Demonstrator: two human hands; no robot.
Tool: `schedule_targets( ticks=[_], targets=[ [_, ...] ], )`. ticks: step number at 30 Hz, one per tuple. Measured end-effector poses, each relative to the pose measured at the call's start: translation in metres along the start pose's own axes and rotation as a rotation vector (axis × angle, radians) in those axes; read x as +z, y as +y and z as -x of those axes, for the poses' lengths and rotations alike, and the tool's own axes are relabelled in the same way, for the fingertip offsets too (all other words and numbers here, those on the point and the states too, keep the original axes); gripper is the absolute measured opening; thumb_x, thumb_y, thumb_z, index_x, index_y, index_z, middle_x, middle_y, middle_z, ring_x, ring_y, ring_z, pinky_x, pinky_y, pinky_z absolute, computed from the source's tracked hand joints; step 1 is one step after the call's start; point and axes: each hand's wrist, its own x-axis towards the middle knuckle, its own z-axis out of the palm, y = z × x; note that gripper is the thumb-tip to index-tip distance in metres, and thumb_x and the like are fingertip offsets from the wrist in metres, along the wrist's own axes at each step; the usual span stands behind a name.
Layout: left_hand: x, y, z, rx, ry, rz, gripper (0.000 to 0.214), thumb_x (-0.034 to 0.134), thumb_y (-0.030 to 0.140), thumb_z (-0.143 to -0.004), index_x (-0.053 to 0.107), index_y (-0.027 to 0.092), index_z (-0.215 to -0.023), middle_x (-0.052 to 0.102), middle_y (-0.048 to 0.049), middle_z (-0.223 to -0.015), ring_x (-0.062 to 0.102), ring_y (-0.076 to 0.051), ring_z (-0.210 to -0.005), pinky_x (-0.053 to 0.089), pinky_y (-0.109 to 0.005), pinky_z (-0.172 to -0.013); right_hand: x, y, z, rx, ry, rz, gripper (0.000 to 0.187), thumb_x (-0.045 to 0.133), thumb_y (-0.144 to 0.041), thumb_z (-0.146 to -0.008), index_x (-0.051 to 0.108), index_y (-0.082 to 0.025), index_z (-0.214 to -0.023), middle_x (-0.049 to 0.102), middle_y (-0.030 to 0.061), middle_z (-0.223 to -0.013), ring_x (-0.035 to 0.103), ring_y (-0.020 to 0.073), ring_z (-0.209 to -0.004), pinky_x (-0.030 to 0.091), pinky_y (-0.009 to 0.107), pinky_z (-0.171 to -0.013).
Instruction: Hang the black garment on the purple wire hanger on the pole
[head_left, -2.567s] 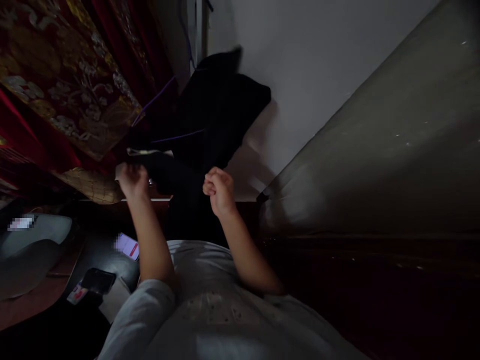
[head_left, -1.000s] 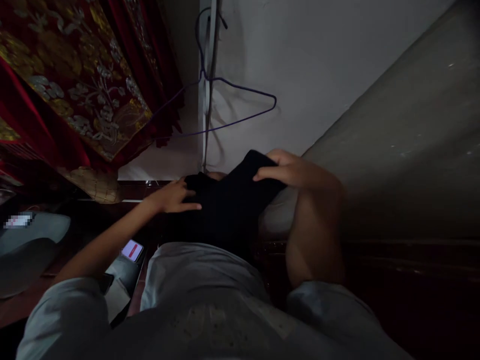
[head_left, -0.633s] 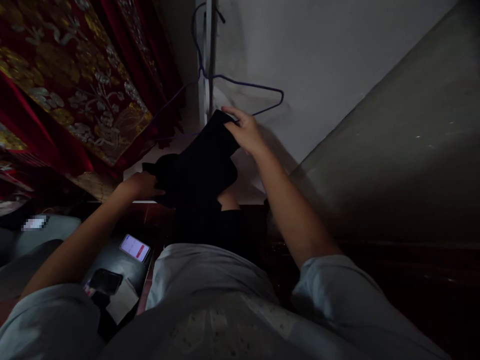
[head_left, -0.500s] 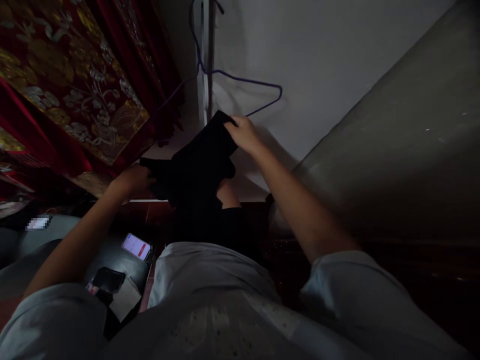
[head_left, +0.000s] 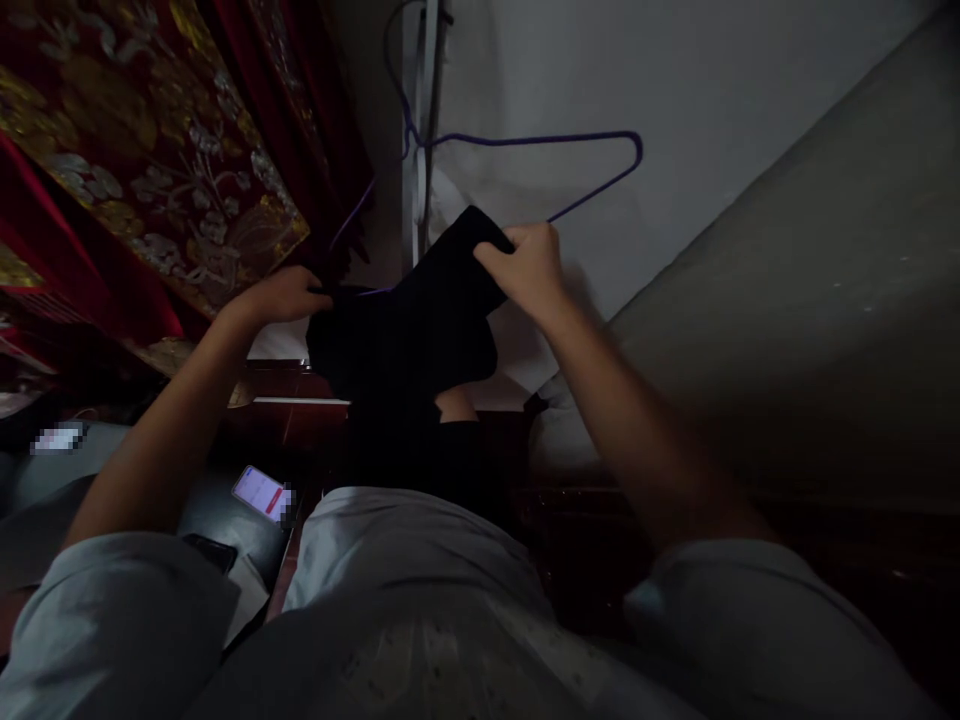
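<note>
Both hands hold a black garment up in front of the white wall: the right hand pinches its top corner between closed fingers, just below a purple hanger, while the left hand grips its left edge beside the red curtain

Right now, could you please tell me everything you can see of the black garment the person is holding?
The black garment is dark, soft-looking cloth, too dim to show seams. It is held up, bunched and sagging in the middle. The right hand pinches its upper corner; the left hand holds its left edge. It sits just below the purple hanger; whether they touch is unclear.
</note>
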Motion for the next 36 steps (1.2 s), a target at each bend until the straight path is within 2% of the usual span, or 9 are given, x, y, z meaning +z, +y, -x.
schedule_targets(
  ticks=[3, 6, 13, 18, 25, 28, 31, 33, 36],
  targets=[
    [0.021, -0.005, 0.002, -0.134, -0.438, 0.020, 0.025, 0.065, 0.040, -0.078, 0.070, 0.018, -0.065, 0.070, -0.0070, -0.072, 0.065, -0.020, -0.066, 0.051, -0.028, -0.063, -0.003, 0.002, 0.000, -0.002, -0.021, -0.017, 0.044, 0.066, -0.023, -0.077, 0.029, -0.023, -0.053, 0.020, -0.0044, -0.052, 0.023, 0.0086, -0.054, 0.017, 0.027, -0.048],
    [0.038, -0.007, 0.010, -0.201, -0.556, 0.138, 0.022, 0.067, 0.038, -0.075, 0.075, 0.018, -0.078, 0.076, -0.0096, -0.088, 0.070, -0.022, -0.078, 0.055, -0.028, -0.067, -0.006, 0.000, 0.002, 0.040, -0.063, -0.043, 0.044, 0.065, -0.020, -0.076, 0.030, -0.022, -0.049, 0.021, -0.0047, -0.051, 0.023, 0.0077, -0.052, 0.014, 0.026, -0.048],
    [-0.009, -0.010, 0.012, 0.117, 0.110, -0.003, 0.026, 0.063, 0.039, -0.086, 0.071, 0.018, -0.074, 0.072, -0.0089, -0.097, 0.067, -0.028, -0.101, 0.051, -0.042, -0.100, -0.007, -0.005, 0.004, 0.039, -0.049, -0.059, 0.048, 0.065, -0.018, -0.076, 0.028, -0.022, -0.046, 0.021, -0.0045, -0.053, 0.022, 0.0080, -0.054, 0.019, 0.026, -0.051],
    [-0.026, 0.015, -0.006, 0.318, 0.513, 0.247, 0.020, 0.064, 0.035, -0.094, 0.068, 0.018, -0.084, 0.069, -0.0086, -0.113, 0.056, -0.030, -0.128, 0.044, -0.045, -0.111, 0.008, -0.011, 0.024, 0.058, -0.027, -0.113, 0.043, 0.063, -0.023, -0.079, 0.030, -0.021, -0.052, 0.025, -0.0038, -0.056, 0.027, 0.0090, -0.057, 0.023, 0.026, -0.052],
    [0.002, 0.037, -0.048, 0.354, 0.649, 0.328, 0.025, 0.064, 0.029, -0.095, 0.063, 0.020, -0.117, 0.067, -0.0085, -0.124, 0.057, -0.025, -0.126, 0.043, -0.040, -0.111, -0.009, -0.012, 0.048, -0.141, 0.058, -0.223, 0.013, 0.059, -0.032, -0.088, 0.066, -0.023, -0.091, 0.066, 0.0051, -0.091, 0.063, 0.0229, -0.098, 0.051, 0.035, -0.088],
    [0.005, 0.037, -0.042, 0.392, 0.623, 0.271, 0.025, 0.058, 0.032, -0.099, 0.063, 0.022, -0.121, 0.066, -0.0080, -0.129, 0.057, -0.025, -0.127, 0.041, -0.039, -0.112, -0.042, -0.001, 0.028, -0.199, 0.294, -0.308, 0.035, 0.057, -0.017, -0.086, 0.067, -0.024, -0.119, 0.066, 0.0098, -0.131, 0.053, 0.0259, -0.134, 0.047, 0.041, -0.107],
    [-0.007, 0.037, -0.033, 0.385, 0.535, 0.199, 0.024, 0.050, 0.031, -0.104, 0.065, 0.018, -0.118, 0.068, -0.0066, -0.117, 0.061, -0.024, -0.115, 0.043, -0.039, -0.106, -0.076, 0.017, -0.009, -0.120, 0.483, -0.350, 0.035, 0.055, -0.004, -0.084, 0.071, -0.017, -0.111, 0.067, 0.0122, -0.131, 0.059, 0.0232, -0.130, 0.045, 0.037, -0.107],
    [-0.018, 0.035, -0.031, 0.381, 0.500, 0.169, 0.024, 0.049, 0.034, -0.106, 0.065, 0.018, -0.114, 0.068, -0.0044, -0.111, 0.060, -0.022, -0.111, 0.043, -0.038, -0.104, -0.091, 0.030, -0.029, 0.141, 0.342, -0.366, 0.013, 0.061, -0.006, -0.083, 0.071, -0.014, -0.082, 0.075, 0.0129, -0.102, 0.069, 0.0225, -0.105, 0.050, 0.035, -0.089],
    [-0.026, 0.030, -0.032, 0.380, 0.532, 0.173, 0.031, 0.054, 0.048, -0.106, 0.064, 0.019, -0.106, 0.066, -0.0029, -0.106, 0.056, -0.021, -0.112, 0.041, -0.038, -0.105, -0.094, 0.040, -0.040, 0.333, 0.068, -0.472, 0.020, 0.062, -0.016, -0.089, 0.067, -0.014, -0.070, 0.074, 0.0112, -0.087, 0.069, 0.0182, -0.084, 0.048, 0.036, -0.075]
  ],
)
